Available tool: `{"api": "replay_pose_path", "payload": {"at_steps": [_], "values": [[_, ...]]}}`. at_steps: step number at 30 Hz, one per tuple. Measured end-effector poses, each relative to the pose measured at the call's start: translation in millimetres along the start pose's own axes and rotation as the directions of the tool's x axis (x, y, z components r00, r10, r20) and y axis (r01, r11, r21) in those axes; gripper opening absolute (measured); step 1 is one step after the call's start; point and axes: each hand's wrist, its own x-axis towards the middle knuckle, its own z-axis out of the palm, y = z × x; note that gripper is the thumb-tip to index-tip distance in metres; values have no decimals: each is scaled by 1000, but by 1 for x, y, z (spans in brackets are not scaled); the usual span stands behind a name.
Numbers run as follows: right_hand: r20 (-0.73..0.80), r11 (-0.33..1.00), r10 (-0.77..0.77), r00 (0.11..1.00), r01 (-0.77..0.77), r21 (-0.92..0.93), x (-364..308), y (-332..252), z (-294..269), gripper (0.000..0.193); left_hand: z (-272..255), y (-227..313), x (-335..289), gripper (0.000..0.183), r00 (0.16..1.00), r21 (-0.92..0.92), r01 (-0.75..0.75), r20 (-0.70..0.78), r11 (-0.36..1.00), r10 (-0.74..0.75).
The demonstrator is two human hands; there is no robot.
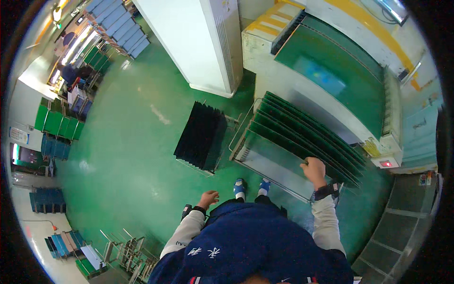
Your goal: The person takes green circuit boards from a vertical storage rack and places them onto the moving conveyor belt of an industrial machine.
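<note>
A wire rack cart (pixel 272 176) stands in front of me to the right, with several dark green panels (pixel 302 130) upright in slots. My right hand (pixel 314 171) is closed at the upper edge of the nearest panel (pixel 279 150), a thin grey-looking sheet at the rack's near side. Its fingertips seem to pinch that edge. My left hand (pixel 208 199) hangs by my left side, fingers loosely bent and apart, with nothing visible in it. Beyond it, a second rack (pixel 201 135) packed with black sheets sits on the floor.
A white machine with a green top (pixel 338 75) stands behind the cart. A white pillar-like cabinet (pixel 196 42) rises ahead. Metal frames (pixel 130 255) lie at lower left, and a grey shelf (pixel 402 227) borders the right. Blue bins (pixel 118 26) are stacked far left. Green floor (pixel 118 137) lies between.
</note>
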Motion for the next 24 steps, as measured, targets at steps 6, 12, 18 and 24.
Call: {"api": "replay_pose_path", "payload": {"at_steps": [6,12,18,24], "values": [[21,998,37,999,-36,-45,-5,-2,-1,27,2,15,-7,41,1000,14,-12,-2,1000,12],[35,997,56,998,-54,-62,-6,-5,2,28,-5,10,-3,40,1000,-19,-16,0,1000,16],[-107,996,-59,993,51,-77,-8,4,12,26,-2,13,-14,36,1000,-48,11,-21,999,-12],[-37,998,-13,999,10,-62,-11,-8,6,27,-3,7,-17,37,999,-27,-13,-48,1000,12]]}}
